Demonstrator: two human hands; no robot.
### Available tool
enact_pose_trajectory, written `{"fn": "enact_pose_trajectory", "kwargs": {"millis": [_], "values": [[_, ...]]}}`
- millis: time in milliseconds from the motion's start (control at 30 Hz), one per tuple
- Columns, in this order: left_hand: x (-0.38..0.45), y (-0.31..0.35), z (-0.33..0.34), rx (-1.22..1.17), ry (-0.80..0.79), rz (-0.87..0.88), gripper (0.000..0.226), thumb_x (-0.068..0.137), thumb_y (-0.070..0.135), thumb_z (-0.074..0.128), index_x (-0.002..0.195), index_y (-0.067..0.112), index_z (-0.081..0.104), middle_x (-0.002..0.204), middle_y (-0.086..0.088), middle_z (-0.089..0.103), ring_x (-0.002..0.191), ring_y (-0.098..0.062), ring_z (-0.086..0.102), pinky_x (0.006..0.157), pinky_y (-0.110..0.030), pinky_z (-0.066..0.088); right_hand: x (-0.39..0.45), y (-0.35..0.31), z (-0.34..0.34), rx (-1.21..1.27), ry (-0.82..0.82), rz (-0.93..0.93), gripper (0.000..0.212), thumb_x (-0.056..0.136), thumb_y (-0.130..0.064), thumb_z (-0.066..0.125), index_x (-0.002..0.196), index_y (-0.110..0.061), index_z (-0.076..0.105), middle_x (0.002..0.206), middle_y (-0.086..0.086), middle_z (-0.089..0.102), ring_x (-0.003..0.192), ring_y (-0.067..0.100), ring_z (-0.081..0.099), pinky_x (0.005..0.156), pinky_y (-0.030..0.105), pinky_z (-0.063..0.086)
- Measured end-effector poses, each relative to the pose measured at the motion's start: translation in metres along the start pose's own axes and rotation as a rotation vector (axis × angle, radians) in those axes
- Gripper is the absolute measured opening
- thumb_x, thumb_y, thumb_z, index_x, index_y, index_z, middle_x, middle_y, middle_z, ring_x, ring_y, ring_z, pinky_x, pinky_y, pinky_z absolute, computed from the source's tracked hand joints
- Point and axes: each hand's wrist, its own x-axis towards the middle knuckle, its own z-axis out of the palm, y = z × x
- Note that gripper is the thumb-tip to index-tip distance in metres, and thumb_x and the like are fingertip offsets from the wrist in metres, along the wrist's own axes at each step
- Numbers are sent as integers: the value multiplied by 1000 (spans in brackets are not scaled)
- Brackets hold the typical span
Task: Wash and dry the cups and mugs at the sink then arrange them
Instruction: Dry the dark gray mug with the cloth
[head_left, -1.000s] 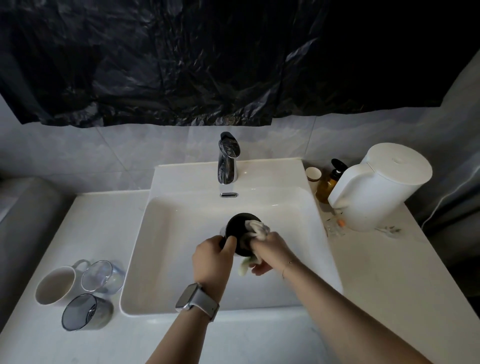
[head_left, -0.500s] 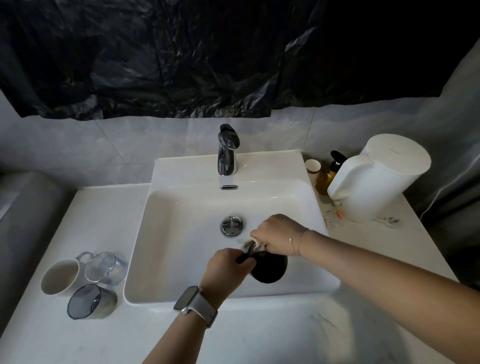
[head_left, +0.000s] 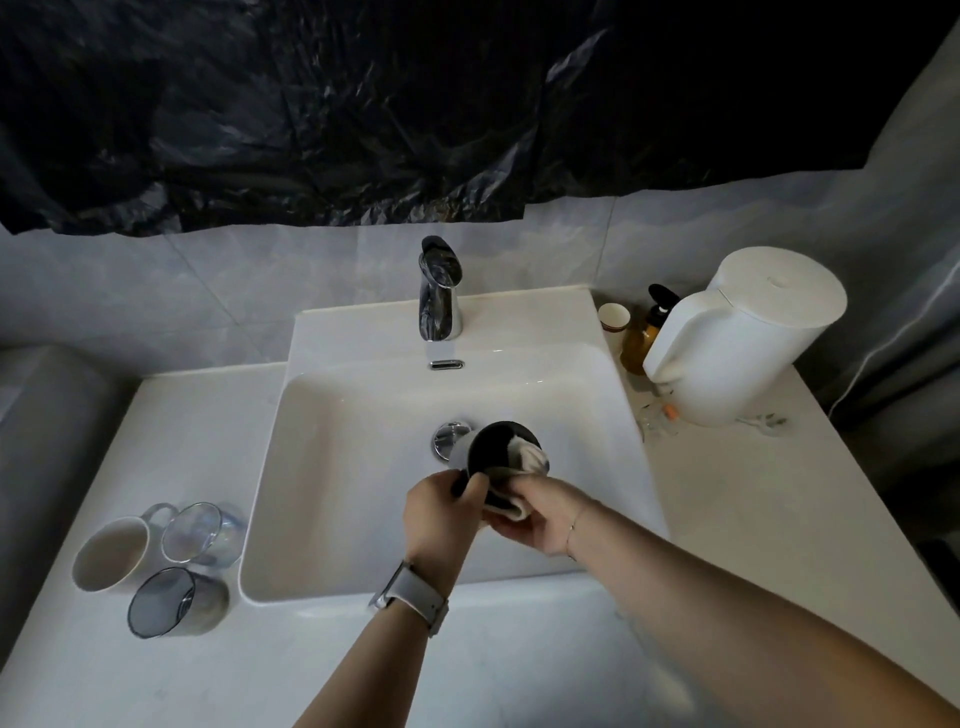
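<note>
Over the white sink basin (head_left: 332, 467) I hold a black mug (head_left: 491, 447) tilted with its mouth facing up and away. My left hand (head_left: 441, 514) grips the mug by its handle. My right hand (head_left: 540, 519) holds a pale cloth (head_left: 530, 460) that is pushed into the mug's mouth and wraps over its rim. On the counter to the left lie a white mug (head_left: 111, 553), a clear glass cup (head_left: 200, 532) and a grey tinted glass (head_left: 174, 603), all on their sides.
A chrome tap (head_left: 440, 291) stands behind the basin, and the drain plug (head_left: 449, 439) shows beside the mug. At the right stand a white kettle (head_left: 743, 338), an amber pump bottle (head_left: 644, 332) and a small paper cup (head_left: 614, 318). Black plastic sheeting covers the wall above.
The mug has turned from mouth-down back to mouth-up and moved toward the drain. My right hand went from on top of the mug to under it, cloth now inside the mouth.
</note>
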Motion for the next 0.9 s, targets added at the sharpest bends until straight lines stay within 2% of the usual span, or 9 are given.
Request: {"fn": "enact_pose_trajectory", "kwargs": {"millis": [133,267,333,433,533,633,700,800,900], "values": [[-7,-7,3,54,-86,66,59,61,55,37,57,1,62,60,-14,65,57,-25,51,59,-40,44,9,-19,-20,-797,370,-368,19,81,-5,61,99,-3,62,86,14,67,69,32,69,54,35,57],[-14,-6,3,78,-141,57,47,66,43,42,60,5,70,53,2,65,61,-20,61,63,-34,47,4,-36,-18,-1634,436,-743,19,86,-18,55,101,-11,65,93,11,69,86,31,66,64,29,45],[-13,-7,0,85,-99,108,53,64,49,41,60,3,68,56,-6,66,64,-27,62,63,-38,47,3,-43,-10,-1822,436,-875,18,86,-17,53,102,-14,61,94,8,68,87,30,64,63,29,40],[-7,-5,-8,118,-26,191,57,61,54,36,55,2,57,54,-14,59,59,-33,55,55,-40,42,4,-41,-1,-1542,531,-856,16,85,-20,54,94,-12,64,91,11,69,85,33,63,64,31,43],[-5,-3,-14,215,-7,237,44,66,47,42,45,9,37,42,-7,36,47,-22,33,48,-33,25,11,-22,0,-1063,570,-664,23,87,-22,54,75,-6,64,81,15,69,76,35,65,60,32,47],[-4,-14,-12,201,-21,169,59,59,57,30,53,4,56,53,-12,59,58,-30,54,55,-38,40,17,1,2,-587,430,-330,17,86,-20,62,73,-9,63,66,11,65,51,28,65,45,34,55],[-2,-20,-9,166,0,124,55,61,55,33,52,5,53,55,-13,60,58,-31,51,55,-36,38,17,16,5,-355,269,-114,10,85,-17,65,86,-8,64,63,10,64,42,20,60,39,26,50],[-4,-26,-7,82,17,76,39,71,40,49,46,11,42,46,-9,49,51,-21,38,47,-26,28,15,23,7,-310,169,-54,7,87,-15,60,91,-9,61,55,7,61,38,16,56,39,21,45],[-7,-31,-7,-63,-30,-6,40,83,25,60,54,-2,57,51,-7,60,50,-14,46,48,-21,31,9,12,5,-524,295,-187,7,84,-11,53,84,-8,59,44,7,58,36,23,56,40,27,48]]}}
